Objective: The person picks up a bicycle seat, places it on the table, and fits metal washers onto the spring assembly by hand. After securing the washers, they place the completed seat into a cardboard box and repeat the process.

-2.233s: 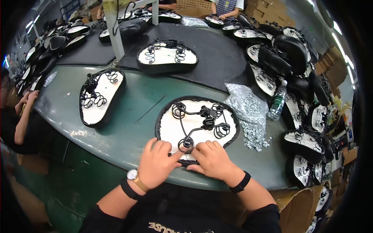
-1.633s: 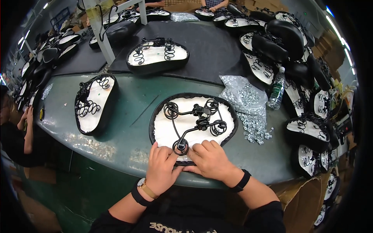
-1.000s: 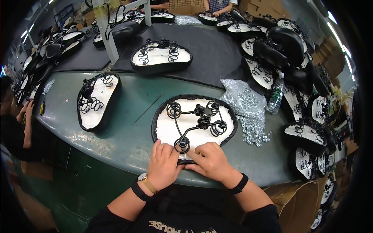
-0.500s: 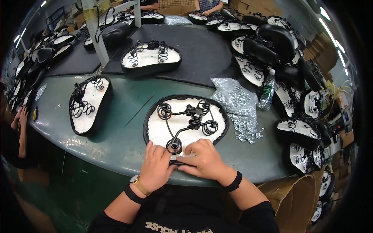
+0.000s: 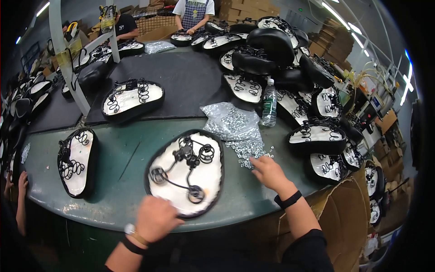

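In front of me a bicycle saddle (image 5: 176, 149) lies underside up, with a black rim, white base and black coil springs on a metal frame. My left hand (image 5: 156, 218) is beside its near left edge, smeared by motion; whether it touches the rim is unclear. At the near edge of a loose pile of small silver nuts (image 5: 247, 152) is my right hand (image 5: 269, 173), thumb and forefinger apart, and no nut shows between them. A clear plastic bag (image 5: 231, 121) of nuts lies just behind the pile.
An upturned saddle (image 5: 78, 163) rests at left, another (image 5: 133, 99) on the black mat. Saddles (image 5: 267, 59) are heaped at right, behind a water bottle (image 5: 269, 104). A cardboard box (image 5: 340, 217) stands below the table's right edge. A co-worker (image 5: 195, 16) works across the table.
Both hands have left the saddle's near rim. My right hand has moved right to the nuts, my left hand to the left. The saddle has turned on the table, and the view has shifted.
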A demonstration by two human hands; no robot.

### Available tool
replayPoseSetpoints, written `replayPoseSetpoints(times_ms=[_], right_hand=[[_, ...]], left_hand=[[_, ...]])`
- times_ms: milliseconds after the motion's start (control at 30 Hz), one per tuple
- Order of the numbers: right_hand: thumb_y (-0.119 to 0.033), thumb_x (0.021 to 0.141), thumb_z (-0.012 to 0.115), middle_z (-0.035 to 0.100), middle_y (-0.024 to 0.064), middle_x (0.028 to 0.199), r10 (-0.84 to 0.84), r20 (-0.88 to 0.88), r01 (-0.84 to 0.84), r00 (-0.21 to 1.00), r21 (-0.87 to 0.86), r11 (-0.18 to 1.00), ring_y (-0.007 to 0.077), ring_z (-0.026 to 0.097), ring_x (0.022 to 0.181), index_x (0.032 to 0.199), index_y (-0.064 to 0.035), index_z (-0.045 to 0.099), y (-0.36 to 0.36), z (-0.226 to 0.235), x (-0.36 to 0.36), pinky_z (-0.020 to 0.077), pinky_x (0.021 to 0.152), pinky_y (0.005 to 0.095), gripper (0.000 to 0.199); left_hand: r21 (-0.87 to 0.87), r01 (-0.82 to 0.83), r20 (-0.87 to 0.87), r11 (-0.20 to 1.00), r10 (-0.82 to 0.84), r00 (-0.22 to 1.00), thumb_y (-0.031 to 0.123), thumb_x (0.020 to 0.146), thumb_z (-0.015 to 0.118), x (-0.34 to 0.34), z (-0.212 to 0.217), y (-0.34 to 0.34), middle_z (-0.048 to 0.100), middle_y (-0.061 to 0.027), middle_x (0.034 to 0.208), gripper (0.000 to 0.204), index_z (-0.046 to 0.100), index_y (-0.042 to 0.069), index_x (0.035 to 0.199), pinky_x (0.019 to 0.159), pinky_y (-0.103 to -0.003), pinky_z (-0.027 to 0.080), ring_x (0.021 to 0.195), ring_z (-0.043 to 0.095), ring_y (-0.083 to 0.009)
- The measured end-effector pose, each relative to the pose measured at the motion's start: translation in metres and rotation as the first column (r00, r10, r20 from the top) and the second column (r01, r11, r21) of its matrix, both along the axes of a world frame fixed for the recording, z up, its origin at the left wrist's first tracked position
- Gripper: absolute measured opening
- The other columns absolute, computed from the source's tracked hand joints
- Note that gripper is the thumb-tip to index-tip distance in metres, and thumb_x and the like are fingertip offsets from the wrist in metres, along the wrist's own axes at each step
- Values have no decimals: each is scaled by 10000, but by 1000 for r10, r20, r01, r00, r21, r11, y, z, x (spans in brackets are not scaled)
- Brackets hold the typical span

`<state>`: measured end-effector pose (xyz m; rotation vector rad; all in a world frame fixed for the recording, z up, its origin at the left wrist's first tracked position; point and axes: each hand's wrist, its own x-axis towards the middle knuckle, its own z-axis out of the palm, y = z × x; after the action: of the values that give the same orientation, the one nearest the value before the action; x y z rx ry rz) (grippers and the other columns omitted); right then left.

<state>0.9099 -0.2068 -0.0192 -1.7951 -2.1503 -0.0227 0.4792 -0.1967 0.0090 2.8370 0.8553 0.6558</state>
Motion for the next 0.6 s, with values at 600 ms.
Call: replayPoseSetpoints(times_ms=[600], right_hand=[[-157,806,800,699,84,850,-94,-139,65,986,-200,978,293,709,820,867,-77,717,-29,-13,-19,578,735,425,131]], left_hand=[[11,-58,150,998,55,987,114,820,692,2,-15,-39,645,-21,986,220,740,118,1035,852,-372,478,996,639,-228]])
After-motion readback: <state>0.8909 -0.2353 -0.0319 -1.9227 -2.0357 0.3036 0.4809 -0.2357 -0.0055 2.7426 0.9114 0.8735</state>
